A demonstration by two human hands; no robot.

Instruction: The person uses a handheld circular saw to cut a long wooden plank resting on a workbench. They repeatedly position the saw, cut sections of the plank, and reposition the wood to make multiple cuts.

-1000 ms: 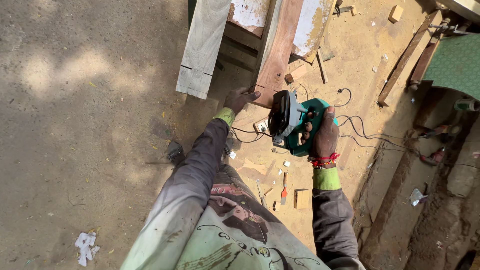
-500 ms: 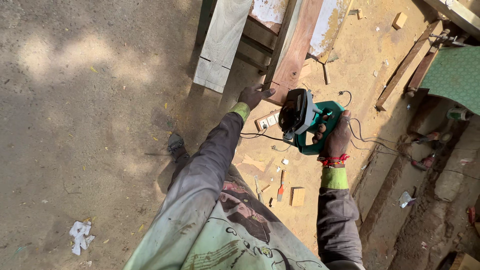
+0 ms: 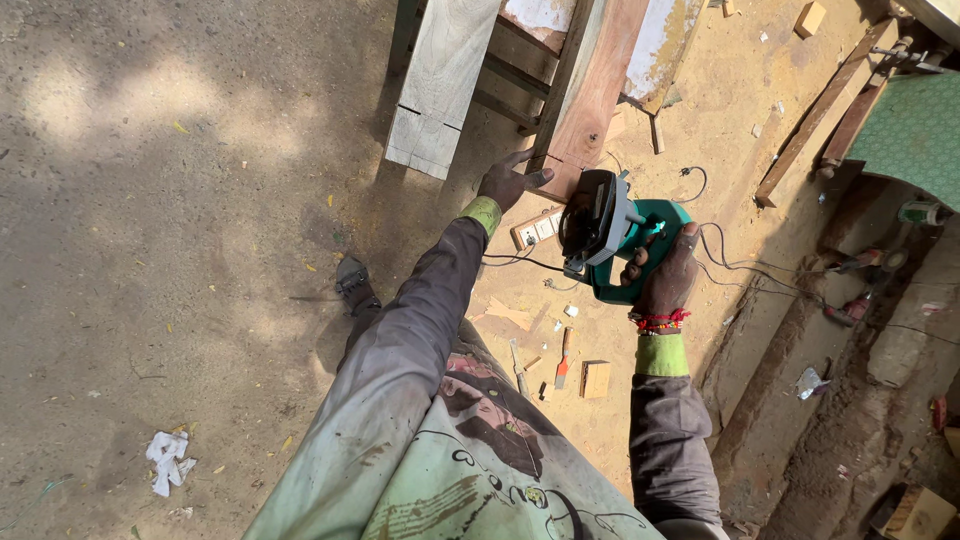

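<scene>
Power tool: a green and black handheld saw [image 3: 620, 235], held in the air above the sandy ground, just right of the reddish plank's end.
Right hand [image 3: 665, 275]: closed around the saw's green body from below, fingers curled over its edge; a red beaded band sits at the wrist.
Left hand [image 3: 510, 180]: spread open, fingers wide, resting against the near end of the reddish plank [image 3: 595, 95]; it holds nothing.
Cord: a black cable [image 3: 735, 265] runs from the saw off to the right across the ground.
Socket strip: a white extension board [image 3: 537, 227] lies on the ground between the two hands.
Grey plank [image 3: 440, 85]: lies left of the reddish one, well clear of both hands.
Ground nearby: a small wooden block [image 3: 596, 378] and a red-handled tool [image 3: 564, 366] lie below the saw; crumpled white paper [image 3: 165, 460] lies far to the left.
</scene>
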